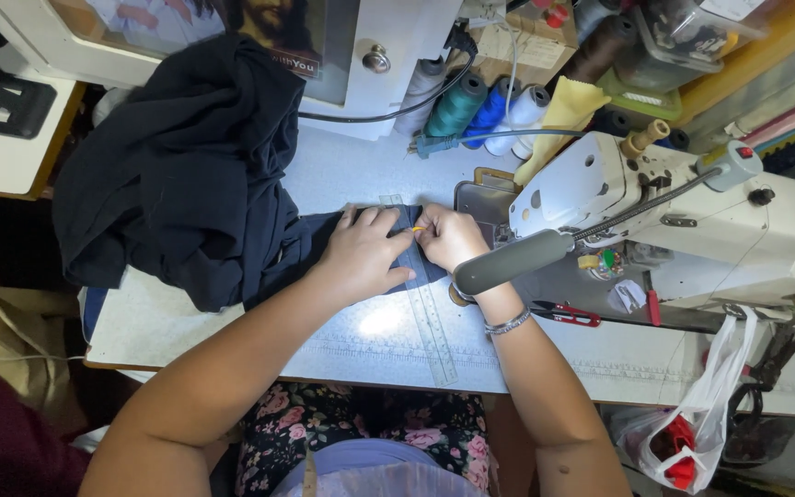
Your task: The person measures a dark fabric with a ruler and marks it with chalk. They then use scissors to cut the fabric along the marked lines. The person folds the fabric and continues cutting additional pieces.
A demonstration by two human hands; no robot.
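A big heap of dark navy fabric lies on the left of the sewing table, with a narrow strip of it running right under my hands. My left hand presses flat on that strip. Next to it, my right hand pinches a small yellow-tipped object, likely a pin or chalk, at the fabric's edge. A clear ruler lies under the strip and runs toward me. The white sewing machine stands just right of my hands, its grey lamp head over my right wrist.
Red-handled snips lie on the machine bed. Several thread cones stand at the back beside a yellow cloth. A plastic bag hangs at the table's right front. A white cabinet sits behind the fabric.
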